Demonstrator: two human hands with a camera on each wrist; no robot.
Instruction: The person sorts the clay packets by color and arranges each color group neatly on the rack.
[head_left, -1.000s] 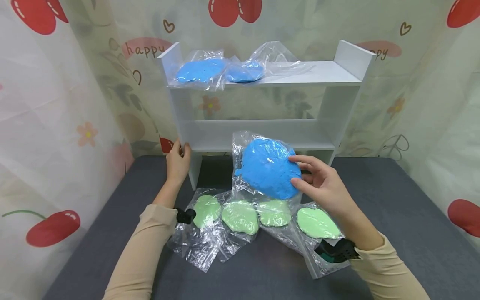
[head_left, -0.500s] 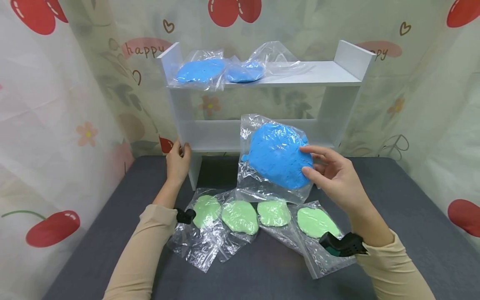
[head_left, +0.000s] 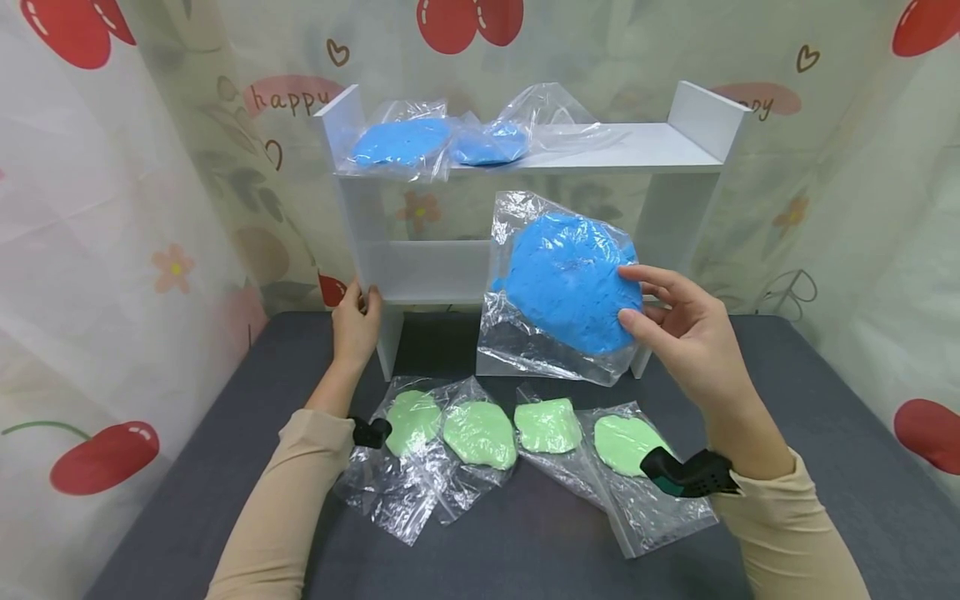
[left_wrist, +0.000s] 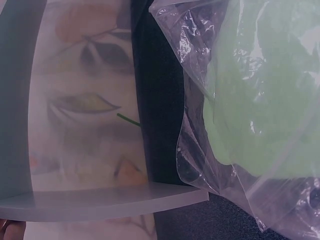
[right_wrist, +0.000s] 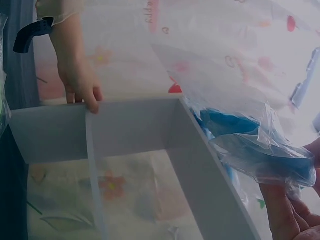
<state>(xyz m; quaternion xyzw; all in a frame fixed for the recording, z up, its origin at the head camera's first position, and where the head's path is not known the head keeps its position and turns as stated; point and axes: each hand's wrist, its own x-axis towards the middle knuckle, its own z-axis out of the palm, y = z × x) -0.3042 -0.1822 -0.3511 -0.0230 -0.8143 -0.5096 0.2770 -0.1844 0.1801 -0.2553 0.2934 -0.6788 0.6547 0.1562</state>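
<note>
My right hand (head_left: 686,333) pinches the right side of a clear plastic bag holding a flattened lump of blue clay (head_left: 570,279). It hangs raised in front of the white shelf unit (head_left: 442,271), hiding part of its middle board. In the right wrist view, fingertips (right_wrist: 282,210) show at the held bag. At the shelf unit's left side panel, my left hand (head_left: 355,329) grips the edge by the middle board; the right wrist view has its fingers (right_wrist: 91,100) over that edge. Two more bags of blue clay (head_left: 401,142) lie on the top shelf, at its left and middle.
Several clear bags with pale green clay (head_left: 480,433) lie in a row on the dark grey table (head_left: 525,542), in front of the shelf unit. One bag of green clay (left_wrist: 265,90) fills the right of the left wrist view. A printed curtain (head_left: 847,167) surrounds the table.
My right hand has lifted the bag of blue clay up and to the right, away from over the green bags. My left hand has stayed at the shelf's side.
</note>
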